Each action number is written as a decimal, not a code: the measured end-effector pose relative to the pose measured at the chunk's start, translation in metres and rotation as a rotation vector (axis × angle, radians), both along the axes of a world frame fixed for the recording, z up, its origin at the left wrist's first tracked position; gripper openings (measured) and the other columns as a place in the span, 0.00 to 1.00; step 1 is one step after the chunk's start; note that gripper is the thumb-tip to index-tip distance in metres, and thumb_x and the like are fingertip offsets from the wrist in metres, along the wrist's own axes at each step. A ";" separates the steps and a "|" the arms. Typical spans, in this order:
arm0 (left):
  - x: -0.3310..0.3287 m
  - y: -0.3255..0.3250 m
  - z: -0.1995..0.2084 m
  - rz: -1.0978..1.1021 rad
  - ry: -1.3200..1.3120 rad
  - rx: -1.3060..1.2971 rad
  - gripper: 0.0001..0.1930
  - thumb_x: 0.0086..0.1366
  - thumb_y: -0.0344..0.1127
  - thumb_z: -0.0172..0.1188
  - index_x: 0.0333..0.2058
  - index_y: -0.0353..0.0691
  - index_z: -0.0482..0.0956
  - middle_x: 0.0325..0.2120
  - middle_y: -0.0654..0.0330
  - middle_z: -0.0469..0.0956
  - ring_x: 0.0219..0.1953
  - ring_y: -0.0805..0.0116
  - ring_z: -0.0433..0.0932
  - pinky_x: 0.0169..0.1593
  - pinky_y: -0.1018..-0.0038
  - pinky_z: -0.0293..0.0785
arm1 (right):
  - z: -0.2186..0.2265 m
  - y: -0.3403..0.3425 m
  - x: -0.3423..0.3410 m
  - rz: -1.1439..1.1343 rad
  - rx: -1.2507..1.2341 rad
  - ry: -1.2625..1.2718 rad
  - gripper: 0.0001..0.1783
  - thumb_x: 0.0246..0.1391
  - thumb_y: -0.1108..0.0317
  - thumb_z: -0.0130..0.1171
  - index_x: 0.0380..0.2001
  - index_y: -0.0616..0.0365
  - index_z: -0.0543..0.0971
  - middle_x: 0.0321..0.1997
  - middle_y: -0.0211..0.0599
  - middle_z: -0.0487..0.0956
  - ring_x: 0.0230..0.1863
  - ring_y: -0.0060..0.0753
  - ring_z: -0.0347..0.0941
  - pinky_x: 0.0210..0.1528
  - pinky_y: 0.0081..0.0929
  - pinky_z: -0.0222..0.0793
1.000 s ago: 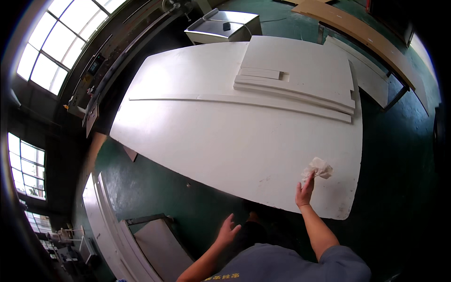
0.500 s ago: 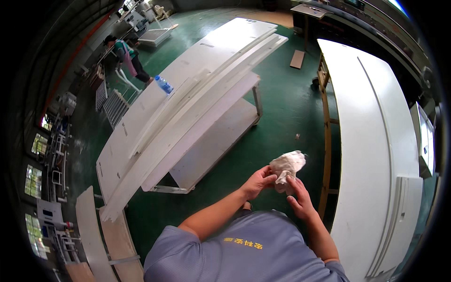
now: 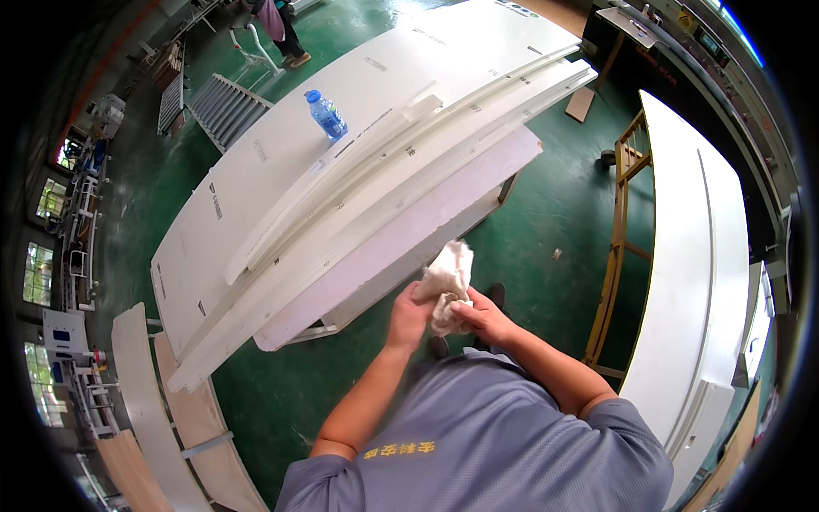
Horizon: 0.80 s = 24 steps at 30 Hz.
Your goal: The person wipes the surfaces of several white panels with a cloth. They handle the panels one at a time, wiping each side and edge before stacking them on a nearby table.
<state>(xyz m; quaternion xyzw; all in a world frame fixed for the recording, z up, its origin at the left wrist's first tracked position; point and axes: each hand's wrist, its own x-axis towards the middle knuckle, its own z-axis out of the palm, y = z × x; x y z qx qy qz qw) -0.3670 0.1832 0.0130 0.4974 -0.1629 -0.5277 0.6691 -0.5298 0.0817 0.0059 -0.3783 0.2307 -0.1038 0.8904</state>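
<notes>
A green workshop floor fills the frame, with stacks of white boards on it. Just below the centre, a crumpled white rag is held in front of the person's chest. Its long axis runs roughly up and down the frame, the free bunched end pointing toward the upper edge and leaning slightly right, the lower part tucked between the hands.

The left hand closes on the rag's lower left side, fingers curled around the cloth. The right hand meets it from the lower right, its fingers pinched narrowly onto the cloth's lower fold; how much cloth lies inside either palm is hard to tell. Both forearms rise from a grey-blue shirt at the bottom of the frame.

Directly behind the rag, a stack of long white panels runs from the lower left to the upper right. A clear blue water bottle stands on it in the upper left part of the frame. Another white board lies on a wooden trestle along the right side. At the top left another person stands by a roller rack.
</notes>
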 end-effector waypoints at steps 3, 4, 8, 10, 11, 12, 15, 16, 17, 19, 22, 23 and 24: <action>0.015 -0.040 -0.020 0.045 -0.026 0.110 0.14 0.68 0.26 0.66 0.51 0.33 0.79 0.45 0.60 0.83 0.46 0.72 0.83 0.52 0.72 0.81 | -0.023 -0.051 0.030 0.060 -0.304 0.067 0.22 0.71 0.68 0.53 0.65 0.60 0.74 0.51 0.31 0.82 0.49 0.23 0.79 0.51 0.26 0.78; 0.024 -0.051 -0.022 0.016 -0.062 0.154 0.14 0.68 0.26 0.65 0.51 0.32 0.79 0.45 0.60 0.83 0.46 0.72 0.82 0.52 0.72 0.80 | -0.028 -0.066 0.038 -0.033 -0.198 0.016 0.19 0.68 0.73 0.49 0.58 0.62 0.78 0.45 0.30 0.83 0.44 0.21 0.79 0.47 0.25 0.79; 0.085 -0.083 -0.040 0.125 -0.585 0.249 0.19 0.65 0.26 0.67 0.54 0.35 0.77 0.48 0.57 0.82 0.53 0.65 0.81 0.60 0.68 0.76 | -0.052 -0.160 0.071 -0.270 -0.002 0.154 0.26 0.55 0.81 0.49 0.58 0.63 0.76 0.44 0.40 0.84 0.39 0.31 0.83 0.42 0.28 0.81; 0.133 -0.089 -0.026 0.233 -0.964 0.378 0.25 0.61 0.28 0.70 0.57 0.37 0.76 0.52 0.52 0.81 0.56 0.58 0.79 0.63 0.63 0.74 | -0.061 -0.219 0.070 -0.234 0.049 0.219 0.27 0.52 0.83 0.48 0.58 0.65 0.76 0.44 0.42 0.85 0.38 0.34 0.83 0.41 0.29 0.81; 0.158 -0.095 -0.014 0.284 -1.137 0.448 0.29 0.59 0.29 0.72 0.60 0.38 0.75 0.55 0.50 0.79 0.59 0.54 0.77 0.65 0.61 0.72 | -0.063 -0.242 0.068 -0.185 -0.002 0.225 0.28 0.51 0.83 0.47 0.57 0.66 0.77 0.45 0.43 0.85 0.39 0.34 0.83 0.42 0.29 0.81; 0.186 -0.099 -0.004 0.274 -1.313 0.515 0.34 0.57 0.31 0.74 0.63 0.38 0.72 0.59 0.49 0.75 0.64 0.51 0.73 0.69 0.58 0.68 | -0.065 -0.266 0.065 -0.160 -0.040 0.257 0.28 0.50 0.82 0.47 0.57 0.66 0.77 0.45 0.43 0.85 0.40 0.35 0.84 0.43 0.29 0.81; 0.273 -0.103 0.011 0.156 -1.665 0.679 0.48 0.53 0.38 0.78 0.70 0.37 0.62 0.70 0.49 0.65 0.73 0.48 0.61 0.76 0.55 0.57 | -0.063 -0.318 0.064 -0.063 -0.050 0.334 0.29 0.48 0.80 0.47 0.57 0.67 0.77 0.45 0.43 0.85 0.41 0.35 0.84 0.44 0.31 0.81; 0.298 -0.108 0.012 0.102 -1.698 0.778 0.50 0.52 0.40 0.79 0.71 0.37 0.61 0.71 0.49 0.64 0.74 0.49 0.60 0.76 0.55 0.56 | -0.059 -0.329 0.066 -0.042 -0.045 0.321 0.28 0.49 0.79 0.48 0.57 0.67 0.77 0.46 0.43 0.85 0.41 0.35 0.84 0.45 0.31 0.81; 0.320 -0.112 0.014 0.044 -1.731 0.875 0.52 0.52 0.42 0.79 0.71 0.36 0.60 0.71 0.49 0.63 0.74 0.49 0.59 0.76 0.55 0.55 | -0.053 -0.335 0.069 -0.017 -0.042 0.347 0.28 0.49 0.79 0.49 0.57 0.68 0.76 0.46 0.43 0.85 0.42 0.35 0.84 0.46 0.31 0.81; 0.356 -0.117 0.010 -0.073 -1.764 0.956 0.53 0.51 0.45 0.80 0.71 0.36 0.60 0.72 0.49 0.63 0.74 0.50 0.59 0.76 0.55 0.56 | -0.038 -0.339 0.076 0.019 -0.031 0.353 0.28 0.50 0.79 0.50 0.58 0.67 0.76 0.47 0.43 0.84 0.43 0.34 0.84 0.47 0.30 0.81; 0.389 -0.132 -0.005 -0.248 -1.701 0.890 0.51 0.50 0.48 0.79 0.70 0.40 0.63 0.69 0.50 0.67 0.71 0.50 0.65 0.73 0.57 0.62 | -0.037 -0.327 0.088 -0.010 -0.008 0.363 0.22 0.56 0.78 0.52 0.55 0.65 0.78 0.47 0.39 0.85 0.42 0.31 0.85 0.45 0.28 0.82; 0.394 -0.136 -0.011 -0.297 -1.633 0.865 0.49 0.51 0.48 0.78 0.69 0.41 0.64 0.67 0.51 0.70 0.69 0.50 0.68 0.71 0.58 0.66 | -0.037 -0.317 0.093 -0.005 0.035 0.270 0.23 0.55 0.78 0.52 0.55 0.65 0.78 0.47 0.38 0.85 0.43 0.30 0.84 0.46 0.28 0.81; 0.400 -0.143 -0.016 -0.347 -1.566 0.831 0.47 0.52 0.47 0.78 0.68 0.43 0.66 0.65 0.51 0.72 0.67 0.50 0.71 0.68 0.58 0.70 | -0.036 -0.309 0.098 0.007 0.018 0.310 0.26 0.53 0.78 0.52 0.57 0.66 0.77 0.48 0.39 0.84 0.45 0.31 0.84 0.48 0.29 0.81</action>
